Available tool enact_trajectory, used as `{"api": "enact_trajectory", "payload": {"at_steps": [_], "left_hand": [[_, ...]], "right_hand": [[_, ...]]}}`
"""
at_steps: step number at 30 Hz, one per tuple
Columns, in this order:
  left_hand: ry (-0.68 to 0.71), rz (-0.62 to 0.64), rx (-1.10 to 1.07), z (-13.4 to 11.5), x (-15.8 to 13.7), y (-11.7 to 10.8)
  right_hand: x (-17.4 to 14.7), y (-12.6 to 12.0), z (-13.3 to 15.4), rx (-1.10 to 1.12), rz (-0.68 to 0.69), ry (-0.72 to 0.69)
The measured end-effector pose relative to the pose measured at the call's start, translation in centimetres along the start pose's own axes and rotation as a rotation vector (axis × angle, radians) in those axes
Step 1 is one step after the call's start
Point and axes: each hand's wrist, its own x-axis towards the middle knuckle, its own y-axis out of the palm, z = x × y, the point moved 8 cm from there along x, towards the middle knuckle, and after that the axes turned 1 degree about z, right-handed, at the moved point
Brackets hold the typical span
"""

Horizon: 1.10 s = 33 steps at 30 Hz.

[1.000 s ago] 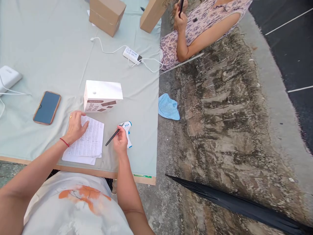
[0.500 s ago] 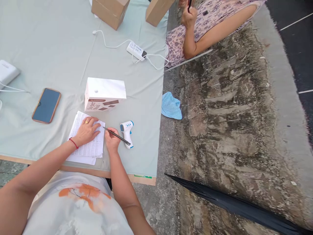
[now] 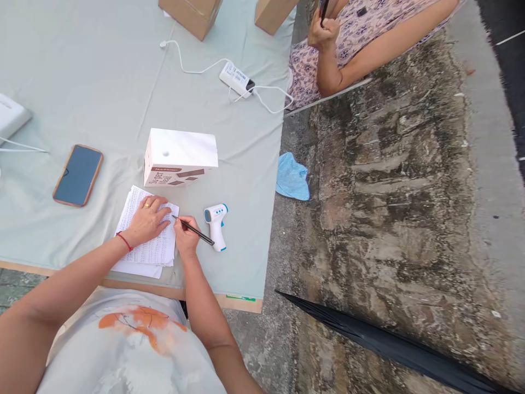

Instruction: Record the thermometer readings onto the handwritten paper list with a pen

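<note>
My left hand [image 3: 151,220] lies flat on a stack of handwritten paper sheets [image 3: 158,250], fingers spread, with a ring and a red wrist cord showing. At the right edge of the sheets, my right hand [image 3: 187,236] pinches a black pen [image 3: 199,234], its tip over the top sheet. A white and blue infrared thermometer [image 3: 216,227] lies just right of my right hand. Behind the papers stands a white box [image 3: 182,148] with brown print.
A phone [image 3: 77,175] lies to the left, near a white device [image 3: 10,117] with a cable. A white power strip [image 3: 237,79] and cardboard boxes [image 3: 191,16] are farther back. Another person's hand [image 3: 324,33] holds a dark object. A blue cloth [image 3: 292,176] and a folded black umbrella [image 3: 369,334] are at right.
The view has shifted slightly. The pen has moved a little left with my right hand, its tip still near the sheets' right side. My left hand stays on the papers.
</note>
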Motion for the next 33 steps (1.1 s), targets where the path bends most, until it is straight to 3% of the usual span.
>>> {"api": "enact_trajectory", "payload": {"at_steps": [33], "left_hand": [[-0.014,-0.007,-0.050,0.24,0.08,0.00]], "right_hand": [[0.11,-0.07,-0.01,-0.017,-0.018,0.026]]}}
